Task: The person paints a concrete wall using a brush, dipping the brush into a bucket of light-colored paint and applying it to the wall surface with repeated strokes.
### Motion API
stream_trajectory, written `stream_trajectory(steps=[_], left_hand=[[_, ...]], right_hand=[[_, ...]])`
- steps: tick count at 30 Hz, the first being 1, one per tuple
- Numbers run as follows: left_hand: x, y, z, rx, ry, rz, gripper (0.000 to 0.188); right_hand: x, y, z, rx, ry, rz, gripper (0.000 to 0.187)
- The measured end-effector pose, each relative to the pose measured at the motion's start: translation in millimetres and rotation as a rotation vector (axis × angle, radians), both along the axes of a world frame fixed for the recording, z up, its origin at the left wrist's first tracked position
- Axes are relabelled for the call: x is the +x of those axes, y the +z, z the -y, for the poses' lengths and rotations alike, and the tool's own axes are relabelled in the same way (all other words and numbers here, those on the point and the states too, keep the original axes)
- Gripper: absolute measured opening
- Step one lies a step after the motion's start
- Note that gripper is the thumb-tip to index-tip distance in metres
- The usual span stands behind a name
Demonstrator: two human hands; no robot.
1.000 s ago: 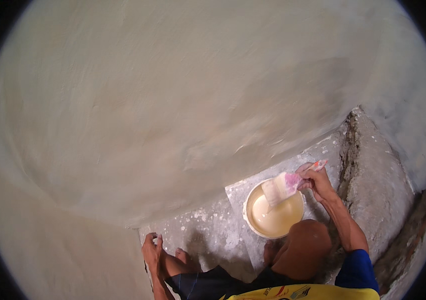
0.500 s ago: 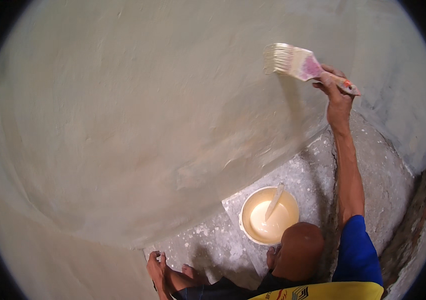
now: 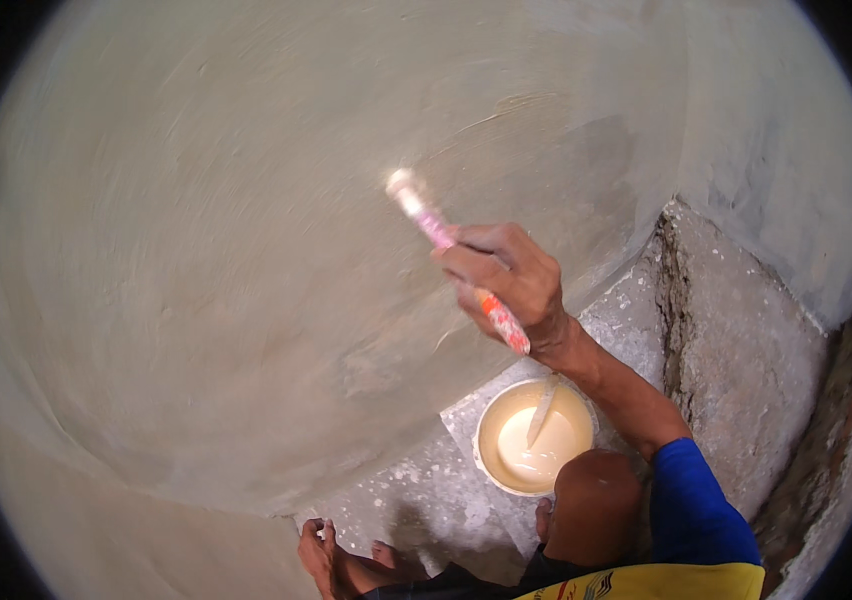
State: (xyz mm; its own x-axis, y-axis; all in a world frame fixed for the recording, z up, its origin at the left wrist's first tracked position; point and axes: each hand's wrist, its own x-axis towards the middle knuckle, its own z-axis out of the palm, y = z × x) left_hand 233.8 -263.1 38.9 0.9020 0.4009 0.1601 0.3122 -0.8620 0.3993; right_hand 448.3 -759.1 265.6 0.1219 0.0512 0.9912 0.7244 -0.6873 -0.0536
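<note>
The brush [image 3: 434, 229] lies slantwise through the right hand [image 3: 514, 280], just right of the middle of the frame; its pale bristle end points to the upper left, past the fingers, and the red-and-white speckled end of its handle sticks out below the hand toward the lower right; the bristle tip is blurred against the wall [image 3: 196, 260], and whether it touches cannot be told; the wall, a dull grey-beige with faint streaks and ridges, fills the upper and left parts of the frame; a white-spotted grey floor [image 3: 416, 490] runs along the bottom centre; on it, at the lower right of centre, stands a round bucket [image 3: 487, 445] with cream-coloured liquid [image 3: 526, 458] inside and a flat stick [image 3: 543, 412] leaning in it, near a bare knee [image 3: 598, 500]; a rough concrete slab [image 3: 746, 350] with a broken edge takes up the right of the frame; the right hand is closed around the brush handle, thumb and fingers wrapped about it; the left hand [image 3: 317, 556], at the lower left beside a bare leg, has its fingers loosely bent with a small gap at the thumb, and nothing is seen in it.
</note>
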Motion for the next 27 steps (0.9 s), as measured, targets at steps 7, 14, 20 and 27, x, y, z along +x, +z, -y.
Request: stream_trajectory(steps=[7,14,20,27], left_hand=[[-6,0,-5,-0.029,-0.005,0.06,0.028],[-6,3,-1,-0.055,0.033,0.009,0.029],[5,-6,-2,-0.012,0.024,-0.026,0.03],[2,0,2,-0.003,-0.057,0.01,0.029]], right_hand=[[19,29,105,0.575,0.21,-0.248,0.021],[26,51,108,0.603,-0.093,-0.079,0.022],[12,46,-8,0.043,-0.083,0.08,0.022],[17,32,94,0.594,0.35,-0.362,0.015]])
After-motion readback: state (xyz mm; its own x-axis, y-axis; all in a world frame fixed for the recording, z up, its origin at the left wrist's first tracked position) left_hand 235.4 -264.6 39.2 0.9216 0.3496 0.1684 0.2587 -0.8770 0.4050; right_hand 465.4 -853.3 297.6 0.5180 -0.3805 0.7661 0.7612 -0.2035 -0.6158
